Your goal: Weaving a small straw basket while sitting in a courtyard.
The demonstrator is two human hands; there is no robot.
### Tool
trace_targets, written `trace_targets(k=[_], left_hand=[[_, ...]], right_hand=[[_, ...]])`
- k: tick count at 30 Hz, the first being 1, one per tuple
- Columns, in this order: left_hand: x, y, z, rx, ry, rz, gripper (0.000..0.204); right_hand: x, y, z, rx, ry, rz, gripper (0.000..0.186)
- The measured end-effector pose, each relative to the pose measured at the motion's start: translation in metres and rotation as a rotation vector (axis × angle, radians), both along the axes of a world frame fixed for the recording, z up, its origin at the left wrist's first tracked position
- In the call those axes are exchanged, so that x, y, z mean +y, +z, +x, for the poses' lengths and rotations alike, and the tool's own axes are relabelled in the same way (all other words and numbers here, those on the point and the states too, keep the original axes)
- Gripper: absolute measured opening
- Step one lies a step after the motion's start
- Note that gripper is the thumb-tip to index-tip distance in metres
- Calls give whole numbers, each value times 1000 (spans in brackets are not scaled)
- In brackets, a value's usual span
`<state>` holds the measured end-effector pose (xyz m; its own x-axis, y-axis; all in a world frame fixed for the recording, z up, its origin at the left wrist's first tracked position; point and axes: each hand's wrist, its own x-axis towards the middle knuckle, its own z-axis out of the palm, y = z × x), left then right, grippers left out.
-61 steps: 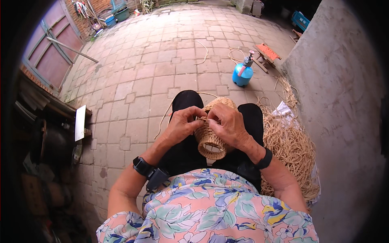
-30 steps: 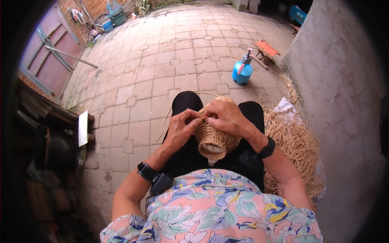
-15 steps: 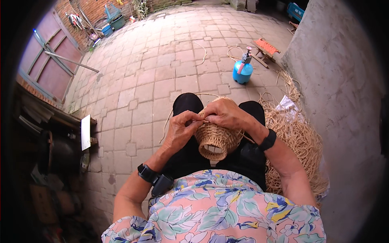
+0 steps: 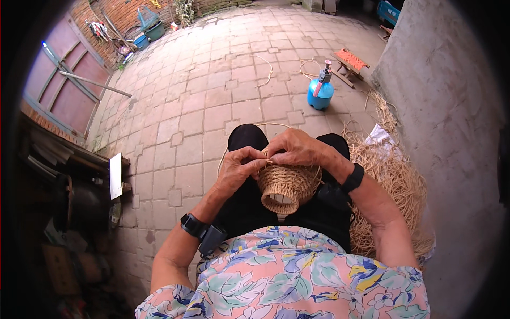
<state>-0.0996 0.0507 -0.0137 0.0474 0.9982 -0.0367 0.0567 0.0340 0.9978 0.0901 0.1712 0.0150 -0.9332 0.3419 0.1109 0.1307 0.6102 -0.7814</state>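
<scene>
A tan woven basket (image 4: 291, 182) rests on its side between my knees, its round opening facing me. My left hand (image 4: 240, 169) pinches a strand of straw cord (image 4: 269, 161) at the basket's upper left. On the far side of the basket, my right hand (image 4: 295, 149) bends over its top, thumb and forefinger closed by the same strand. The two hands' fingertips almost meet there. Parts of the basket's far side are hidden under my right hand. A loose length of cord runs behind the basket, over my left knee.
Right of my leg lies a big tangled heap of straw cord (image 4: 390, 191) with a white sack (image 4: 378, 135). Ahead stand a blue spray bottle (image 4: 320, 95) and a low stool with an orange woven seat (image 4: 351, 59). A grey wall (image 4: 446, 117) rises at the right; dark shelving fills the left.
Both hands keep their pinch at the basket's edge with barely any movement. The whole view has shifted slightly.
</scene>
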Motion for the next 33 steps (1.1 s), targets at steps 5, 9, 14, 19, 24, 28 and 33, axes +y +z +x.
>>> trace_targets(k=[5,9,14,19,24,28,33], left_hand=[[2,4,-3,19,-23,-36,15],[3,9,-6,30,-69,-146,18],[6,10,-8,-32,-126,-196,17],[9,9,-10,-105,-199,-253,16],[11,6,-3,81,-118,-248,15],[8,3,11,417,95,-31,17],[4,5,15,460,136,34,17]], right_hand=[[0,1,-3,-89,-38,-46,19],[-2,0,-5,-55,-46,-41,21],[-3,-3,-4,4,-68,-21,24],[-3,-6,-3,15,-57,-30,25],[-2,-9,-3,41,-54,-76,26],[-3,-10,-3,23,-72,-32,25],[-7,-5,-4,7,-109,70,24]])
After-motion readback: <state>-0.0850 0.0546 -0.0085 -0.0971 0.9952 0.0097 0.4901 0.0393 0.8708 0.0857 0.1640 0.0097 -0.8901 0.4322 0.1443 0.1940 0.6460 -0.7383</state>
